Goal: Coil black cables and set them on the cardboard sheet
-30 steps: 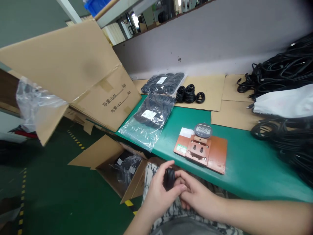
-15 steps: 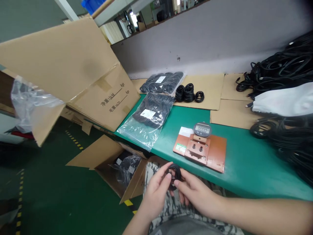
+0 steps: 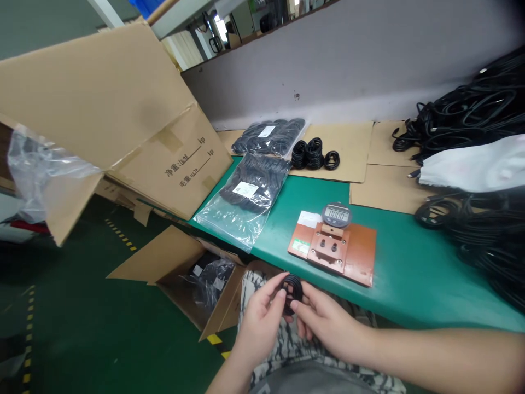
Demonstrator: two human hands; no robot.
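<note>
Coil (image 3: 292,291) turned face-on in your fingertips

Since the earlier frame, the coil has rotated from edge-on against your left hand (image 3: 259,322) to loops facing you, and it has risen slightly off your palm. Both hands are part open, fingers curved. Left fingertips grip its upper left side; right hand (image 3: 326,327) pinches its lower right side. Coil sits above your camo trousers (image 3: 252,295), just off the bench (image 3: 410,279) edge. Cable ends: can't see any.

Left of your hands, on the floor, an open box (image 3: 176,262) holds bagged black goods. Ahead on the bench, a copper plate (image 3: 361,254) carries a digital gauge (image 3: 337,215) showing zeros. Beyond that, a clear bag (image 3: 250,189) of black coils lies at the bench's left end, with a second bag (image 3: 268,137) behind it on cardboard (image 3: 348,148), next to three loose coils (image 3: 314,154). A tall carton (image 3: 164,164) with flaps up stands far left. Far right, a cable heap (image 3: 463,109) lies around a white wrap (image 3: 471,167).
</note>
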